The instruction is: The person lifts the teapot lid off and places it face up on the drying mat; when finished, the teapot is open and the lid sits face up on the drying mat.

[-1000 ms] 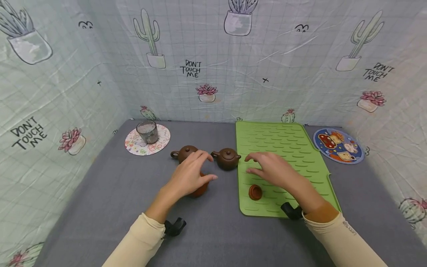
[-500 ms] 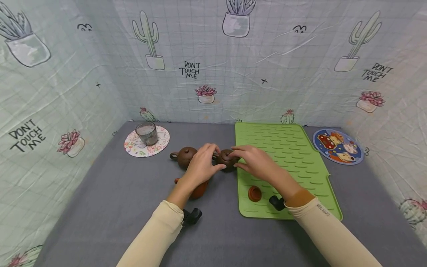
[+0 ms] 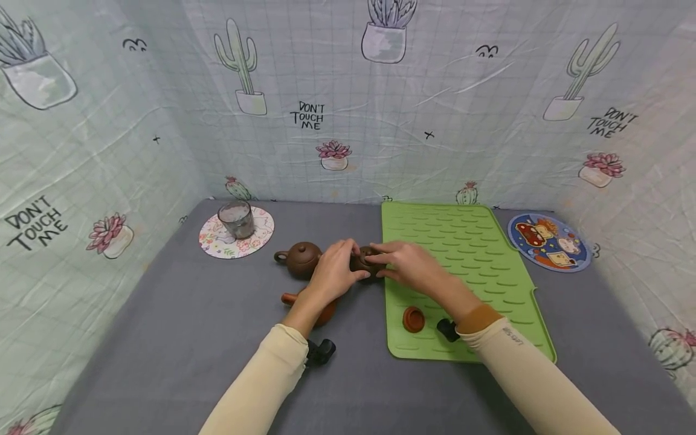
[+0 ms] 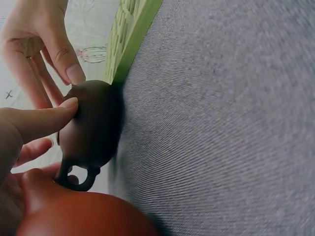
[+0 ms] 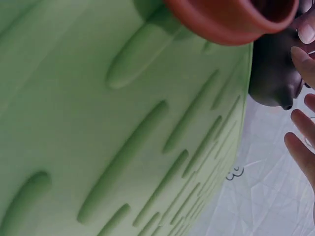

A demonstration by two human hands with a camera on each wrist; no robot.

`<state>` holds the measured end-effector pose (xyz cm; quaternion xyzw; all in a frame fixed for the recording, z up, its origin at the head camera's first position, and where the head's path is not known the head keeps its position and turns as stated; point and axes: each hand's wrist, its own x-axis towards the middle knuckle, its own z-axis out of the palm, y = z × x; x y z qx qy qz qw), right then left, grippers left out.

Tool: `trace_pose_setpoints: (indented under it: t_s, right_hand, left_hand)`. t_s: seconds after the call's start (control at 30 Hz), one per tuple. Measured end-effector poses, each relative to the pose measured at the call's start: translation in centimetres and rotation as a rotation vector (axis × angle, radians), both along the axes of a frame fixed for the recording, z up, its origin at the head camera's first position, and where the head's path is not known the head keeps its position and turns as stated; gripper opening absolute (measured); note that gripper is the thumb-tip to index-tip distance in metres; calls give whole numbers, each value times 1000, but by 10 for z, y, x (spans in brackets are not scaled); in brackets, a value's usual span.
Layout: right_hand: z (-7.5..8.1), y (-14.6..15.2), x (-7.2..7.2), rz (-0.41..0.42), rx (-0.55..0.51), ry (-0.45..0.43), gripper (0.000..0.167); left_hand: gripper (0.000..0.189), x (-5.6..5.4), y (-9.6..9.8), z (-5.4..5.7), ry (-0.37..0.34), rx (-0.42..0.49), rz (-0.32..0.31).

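A dark brown teapot point(image 4: 93, 128) stands on the grey cloth beside the green mat's left edge. My left hand point(image 3: 334, 269) holds it from the handle side, with the thumb on its body and fingers behind. My right hand point(image 3: 415, 266) reaches over the spout side, its fingers extended above the teapot's lid and spread apart; whether they touch the lid is unclear. A second brown teapot point(image 3: 302, 258) sits left of my left hand. Below that hand is a reddish-orange teapot point(image 4: 88, 216), partly hidden by the forearm in the head view.
A small reddish clay piece with a round opening point(image 3: 414, 319) lies on the green ridged mat point(image 3: 462, 229). A glass point(image 3: 237, 220) stands on a floral round coaster point(image 3: 261, 232) at the far left. A blue patterned coaster point(image 3: 549, 241) lies right of the mat.
Both hands have moved in from either side to the right-hand brown teapot, the left taking hold of it. The right hand's fingers now extend over its lid.
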<state>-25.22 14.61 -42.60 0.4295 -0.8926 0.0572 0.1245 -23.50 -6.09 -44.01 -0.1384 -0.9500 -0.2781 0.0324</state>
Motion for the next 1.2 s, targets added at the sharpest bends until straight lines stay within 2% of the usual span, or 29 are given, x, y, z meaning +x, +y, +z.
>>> trace_pose_setpoints:
  t_s: [0.3,0.53,1.2]
  right_hand:
    - [-3,-2,0,-25,-20,-86,45]
    - [-3,-4,-1,-26,-30,-101,45]
    - [-6,-4,-3,-13,-99,-118,41]
  left_hand:
    - [42,-2,-1,-4,-26,24,13]
    - [43,-4,-3,-2,-29,29,38]
    - [45,-8,-2,-5,-38,22,46]
